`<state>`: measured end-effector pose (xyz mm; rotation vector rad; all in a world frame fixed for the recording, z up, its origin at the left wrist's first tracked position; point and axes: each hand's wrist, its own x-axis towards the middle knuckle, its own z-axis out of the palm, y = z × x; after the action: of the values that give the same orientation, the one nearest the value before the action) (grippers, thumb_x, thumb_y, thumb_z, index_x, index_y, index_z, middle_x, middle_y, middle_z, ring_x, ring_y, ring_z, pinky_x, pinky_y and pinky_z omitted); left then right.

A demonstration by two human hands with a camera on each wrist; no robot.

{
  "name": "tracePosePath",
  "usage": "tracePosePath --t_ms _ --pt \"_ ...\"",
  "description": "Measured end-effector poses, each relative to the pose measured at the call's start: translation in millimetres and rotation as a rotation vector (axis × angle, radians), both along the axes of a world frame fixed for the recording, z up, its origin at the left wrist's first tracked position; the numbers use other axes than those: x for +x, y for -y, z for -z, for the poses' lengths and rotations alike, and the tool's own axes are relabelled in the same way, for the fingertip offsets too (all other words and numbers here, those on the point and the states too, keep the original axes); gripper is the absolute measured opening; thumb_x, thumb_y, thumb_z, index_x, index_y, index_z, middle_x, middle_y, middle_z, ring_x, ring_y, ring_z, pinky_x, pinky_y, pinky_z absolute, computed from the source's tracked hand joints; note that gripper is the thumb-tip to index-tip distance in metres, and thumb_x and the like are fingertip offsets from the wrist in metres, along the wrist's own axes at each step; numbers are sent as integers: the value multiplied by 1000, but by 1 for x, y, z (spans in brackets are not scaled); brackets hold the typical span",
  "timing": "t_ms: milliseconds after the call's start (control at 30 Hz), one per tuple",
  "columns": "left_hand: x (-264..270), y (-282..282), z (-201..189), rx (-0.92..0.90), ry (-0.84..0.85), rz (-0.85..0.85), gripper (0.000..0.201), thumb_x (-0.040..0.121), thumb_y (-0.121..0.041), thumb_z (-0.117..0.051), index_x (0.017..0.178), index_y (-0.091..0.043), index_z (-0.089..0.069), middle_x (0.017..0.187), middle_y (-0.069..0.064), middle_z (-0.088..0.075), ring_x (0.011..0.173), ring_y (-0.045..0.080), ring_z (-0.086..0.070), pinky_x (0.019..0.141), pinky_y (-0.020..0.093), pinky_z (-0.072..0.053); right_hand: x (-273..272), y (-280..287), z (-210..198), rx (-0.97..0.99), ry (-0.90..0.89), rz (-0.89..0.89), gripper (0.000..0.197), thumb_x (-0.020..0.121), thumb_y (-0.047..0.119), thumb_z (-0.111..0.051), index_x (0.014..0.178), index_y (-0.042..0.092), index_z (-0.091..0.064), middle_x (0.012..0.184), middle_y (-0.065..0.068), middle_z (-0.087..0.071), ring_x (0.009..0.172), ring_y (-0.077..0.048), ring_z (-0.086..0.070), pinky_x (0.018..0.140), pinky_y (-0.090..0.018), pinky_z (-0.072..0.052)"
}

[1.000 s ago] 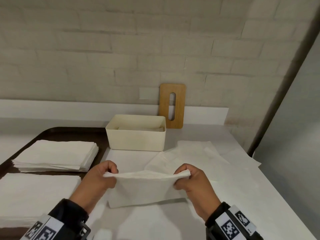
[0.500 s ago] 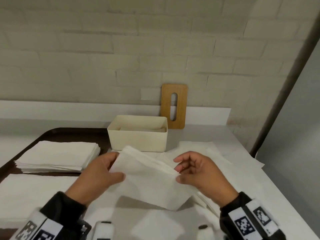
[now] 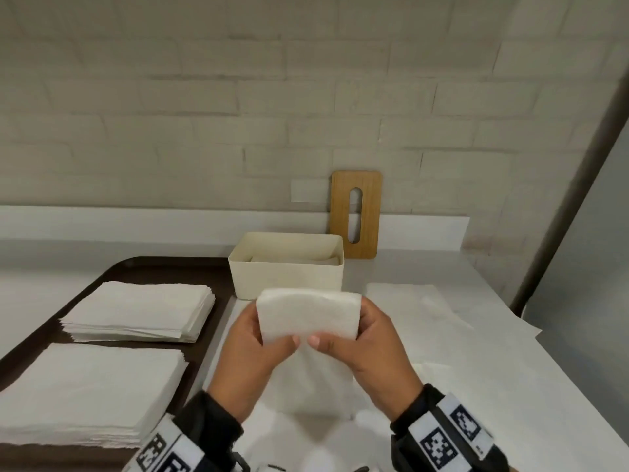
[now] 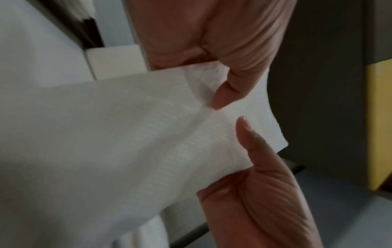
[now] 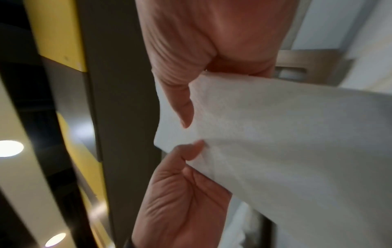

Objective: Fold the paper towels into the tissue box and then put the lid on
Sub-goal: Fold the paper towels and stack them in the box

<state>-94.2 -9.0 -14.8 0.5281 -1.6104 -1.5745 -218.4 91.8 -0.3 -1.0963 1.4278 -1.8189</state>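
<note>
Both hands hold one white folded paper towel (image 3: 308,315) up in front of the cream tissue box (image 3: 287,279). My left hand (image 3: 258,338) grips its left edge, thumb on the near face. My right hand (image 3: 357,338) grips the right edge the same way. The thumbs nearly meet at the lower middle. The left wrist view shows the towel (image 4: 127,134) pinched between thumb and fingers, as does the right wrist view with its towel (image 5: 275,134). The box is open, with folded towels low inside. The wooden lid (image 3: 355,214), slotted, leans upright against the wall behind the box.
A dark tray (image 3: 149,270) on the left carries two stacks of flat paper towels (image 3: 139,311) (image 3: 88,390). Loose unfolded sheets (image 3: 415,308) lie on the white counter to the right. A brick wall stands behind; the counter edge runs along the right.
The towel has gone from hanging stretched between my hands to a compact fold held upright. Both hands have risen and come closer together, nearer the box.
</note>
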Motion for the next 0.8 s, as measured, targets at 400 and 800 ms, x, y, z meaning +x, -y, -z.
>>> tracePosePath --t_ms 400,800 --pt "-9 -3 5 -38 -26 -29 44 66 -8 -62 110 -11 -62 101 11 -70 96 22 -67 83 36 -55 8 13 0 -74 33 24 53 47 17 -81 95 30 -64 104 -10 -69 99 -25 -66 81 -44 -57" --pt "11 17 34 -45 477 149 37 66 -6 -81 97 -18 -65 91 -3 -74 86 6 -69 66 14 -52 -8 0 1 -32 186 93 41 47 22 -80 87 15 -70 93 -8 -74 87 -24 -70 74 -39 -58"
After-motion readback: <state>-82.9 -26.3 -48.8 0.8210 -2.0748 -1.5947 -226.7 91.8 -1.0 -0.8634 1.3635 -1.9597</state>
